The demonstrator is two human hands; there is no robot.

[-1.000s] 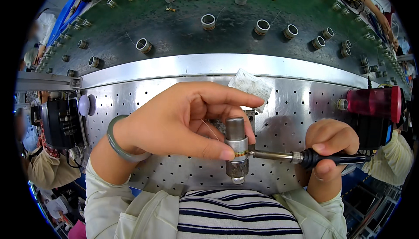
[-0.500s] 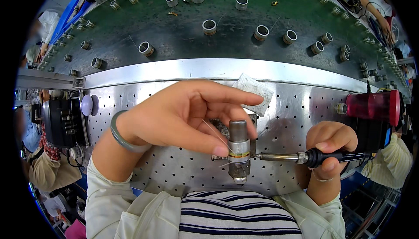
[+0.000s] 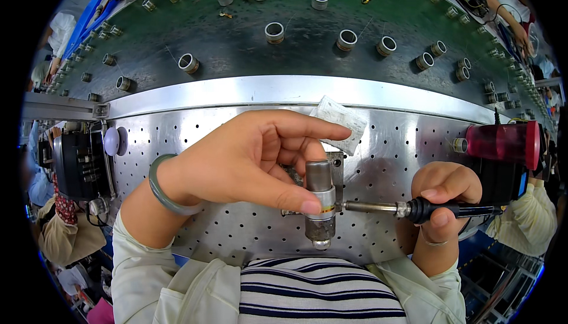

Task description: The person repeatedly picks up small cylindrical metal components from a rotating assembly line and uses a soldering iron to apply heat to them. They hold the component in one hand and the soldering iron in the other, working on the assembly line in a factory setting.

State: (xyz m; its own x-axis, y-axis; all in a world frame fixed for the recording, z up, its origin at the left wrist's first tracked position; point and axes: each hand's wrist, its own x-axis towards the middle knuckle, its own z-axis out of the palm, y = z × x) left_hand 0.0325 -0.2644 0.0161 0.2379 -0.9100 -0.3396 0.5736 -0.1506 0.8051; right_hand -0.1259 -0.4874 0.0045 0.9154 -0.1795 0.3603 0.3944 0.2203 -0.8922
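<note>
Thumb of my left hand [image 3: 245, 161]: shifted onto metal ring [image 3: 326, 196], sleeved on dark spindle [image 3: 318, 174]; grip unclear. Right hand [image 3: 447, 191]: grasping soldering iron [image 3: 416, 210]. Ring: likely light, rigid, smooth; hold above yellowish band [image 3: 327, 208].

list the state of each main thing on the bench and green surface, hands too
left hand: thumb on silver ring, index finger extended
right hand: closed around soldering iron
soldering iron: held, tip beside silver ring; heat cannot be told
silver ring: fitted around dark metal post
dark metal post: partly covered by silver ring
white sheet: wrinkled, lying down
loose metal rings on green surface: hollow, scattered
</note>
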